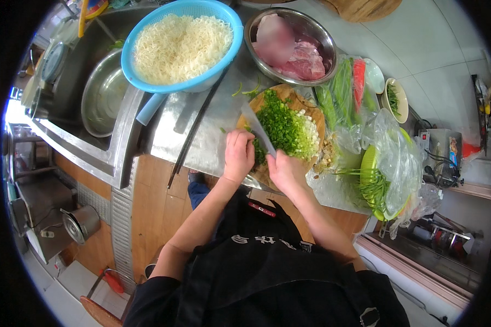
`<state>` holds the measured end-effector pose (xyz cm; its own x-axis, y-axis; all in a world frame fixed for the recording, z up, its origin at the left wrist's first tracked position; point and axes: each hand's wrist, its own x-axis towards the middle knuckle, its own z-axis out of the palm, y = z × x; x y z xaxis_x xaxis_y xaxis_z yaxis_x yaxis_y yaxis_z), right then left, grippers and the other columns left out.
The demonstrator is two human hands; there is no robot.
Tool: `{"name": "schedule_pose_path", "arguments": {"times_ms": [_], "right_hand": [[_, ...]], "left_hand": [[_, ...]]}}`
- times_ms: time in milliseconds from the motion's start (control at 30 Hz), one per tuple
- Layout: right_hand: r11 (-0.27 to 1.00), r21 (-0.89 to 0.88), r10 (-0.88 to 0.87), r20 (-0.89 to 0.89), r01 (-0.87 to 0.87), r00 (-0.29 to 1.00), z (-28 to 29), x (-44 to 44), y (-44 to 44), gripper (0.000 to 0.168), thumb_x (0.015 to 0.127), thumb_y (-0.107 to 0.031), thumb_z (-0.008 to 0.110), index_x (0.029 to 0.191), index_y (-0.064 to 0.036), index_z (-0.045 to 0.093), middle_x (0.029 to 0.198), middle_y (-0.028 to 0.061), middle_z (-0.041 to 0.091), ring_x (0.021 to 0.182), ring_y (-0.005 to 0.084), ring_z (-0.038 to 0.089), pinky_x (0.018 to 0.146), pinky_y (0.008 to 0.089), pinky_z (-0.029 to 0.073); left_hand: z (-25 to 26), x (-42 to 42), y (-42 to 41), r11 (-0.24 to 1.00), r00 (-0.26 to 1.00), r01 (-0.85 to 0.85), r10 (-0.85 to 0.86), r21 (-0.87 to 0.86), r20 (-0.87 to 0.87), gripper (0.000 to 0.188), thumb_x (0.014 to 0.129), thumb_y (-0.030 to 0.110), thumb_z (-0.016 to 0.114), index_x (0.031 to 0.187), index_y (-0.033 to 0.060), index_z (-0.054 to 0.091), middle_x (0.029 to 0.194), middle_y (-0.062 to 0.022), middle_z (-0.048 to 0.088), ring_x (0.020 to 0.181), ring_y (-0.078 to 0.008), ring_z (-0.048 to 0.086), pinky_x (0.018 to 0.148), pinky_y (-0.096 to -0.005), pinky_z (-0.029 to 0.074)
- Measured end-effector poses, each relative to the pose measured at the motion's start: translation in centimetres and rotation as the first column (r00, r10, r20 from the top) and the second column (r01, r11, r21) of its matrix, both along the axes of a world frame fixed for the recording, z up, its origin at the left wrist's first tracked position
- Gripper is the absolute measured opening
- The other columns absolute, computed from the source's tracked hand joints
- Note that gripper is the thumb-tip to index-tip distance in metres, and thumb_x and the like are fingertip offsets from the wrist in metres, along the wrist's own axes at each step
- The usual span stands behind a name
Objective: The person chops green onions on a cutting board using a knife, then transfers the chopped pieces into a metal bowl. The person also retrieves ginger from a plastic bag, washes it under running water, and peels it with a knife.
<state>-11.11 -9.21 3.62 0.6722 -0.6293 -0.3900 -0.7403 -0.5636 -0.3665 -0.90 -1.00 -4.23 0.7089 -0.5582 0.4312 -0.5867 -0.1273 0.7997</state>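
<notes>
My right hand (287, 172) is closed around the handle of a kitchen knife (258, 127), whose blade points up and to the left across a round wooden cutting board (316, 112). On the board lies a heap of chopped green onions (280, 124), dark green on the left and pale at the right. My left hand (239, 153) rests at the board's left edge beside the blade. Its fingers are curled over some greens, mostly hidden beneath them; whether it grips them I cannot tell.
Noodles (184, 47) fill a blue colander (127, 67) by the sink (125, 135). Raw meat (307, 61) sits in a steel bowl (331, 49) behind the board. Bagged green vegetables (341, 92) and a green basket (367, 163) stand right. Long black sticks (196, 128) cross the steel counter (163, 139).
</notes>
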Motion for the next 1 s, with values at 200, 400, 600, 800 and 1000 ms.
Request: {"name": "schedule_pose_path", "arguments": {"times_ms": [200,400,600,800,1000], "right_hand": [[1.000,-0.007,-0.018,0.057,0.019,0.998,-1.8,2.7,0.1,0.032,0.090,-0.030,0.046,0.081,0.000,0.054,0.070,0.0241,0.061,0.067,0.0421,0.061,0.060,0.0509,0.048],[0.993,0.054,-0.114,0.139,0.107,0.984,-1.3,1.2,-0.4,0.034,0.088,-0.033,0.049,0.079,-0.001,0.054,0.066,0.0227,0.060,0.064,0.0401,0.060,0.058,0.0492,0.047],[0.897,0.295,-0.412,0.295,0.329,0.862,-0.3,-1.7,-0.8,0.031,0.088,-0.029,0.053,0.082,0.001,0.056,0.061,0.0203,0.057,0.053,0.0357,0.057,0.051,0.0425,0.045],[0.923,0.230,-0.381,0.435,0.309,0.816,-1.4,-4.4,-1.3,0.025,0.089,-0.023,0.054,0.089,0.002,0.055,0.051,0.0036,0.047,0.034,0.0134,0.047,0.033,0.0284,0.038],[0.831,0.346,-0.529,0.247,0.436,0.812,0.3,-4.5,-0.3,0.028,0.088,-0.026,0.054,0.087,0.002,0.057,0.060,0.0187,0.057,0.052,0.0324,0.057,0.050,0.0382,0.044]], "left_hand": [[-0.3,0.3,-0.2,0.997,0.998,0.060,-0.059,0.055,-0.015,0.017,0.068,-0.006,0.055,0.082,0.0031,0.052,0.087,-0.0139,0.054,0.085,-0.0333,0.050,0.075,-0.0385,0.042],[0.6,0.8,-0.3,0.998,0.999,0.026,-0.024,0.052,-0.036,0.018,0.068,-0.003,0.054,0.085,0.0026,0.052,0.097,-0.0152,0.052,0.093,-0.0352,0.047,0.081,-0.0406,0.040],[0.4,2.5,-4.4,1.000,1.000,0.011,-0.012,-0.019,-0.023,0.026,0.073,0.000,0.053,0.099,0.0002,0.053,0.110,-0.0166,0.050,0.102,-0.0357,0.045,0.090,-0.0402,0.038],[0.3,4.4,-8.7,0.982,0.982,0.186,-0.185,-0.026,0.021,0.029,0.079,0.008,0.055,0.106,-0.0017,0.055,0.116,-0.0175,0.051,0.109,-0.0362,0.044,0.094,-0.0395,0.037],[0.2,5.4,-8.5,0.925,0.924,0.377,-0.373,0.048,-0.081,0.018,0.082,0.009,0.052,0.094,-0.0016,0.059,0.099,-0.0161,0.056,0.099,-0.0336,0.049,0.088,-0.0382,0.040]]}}
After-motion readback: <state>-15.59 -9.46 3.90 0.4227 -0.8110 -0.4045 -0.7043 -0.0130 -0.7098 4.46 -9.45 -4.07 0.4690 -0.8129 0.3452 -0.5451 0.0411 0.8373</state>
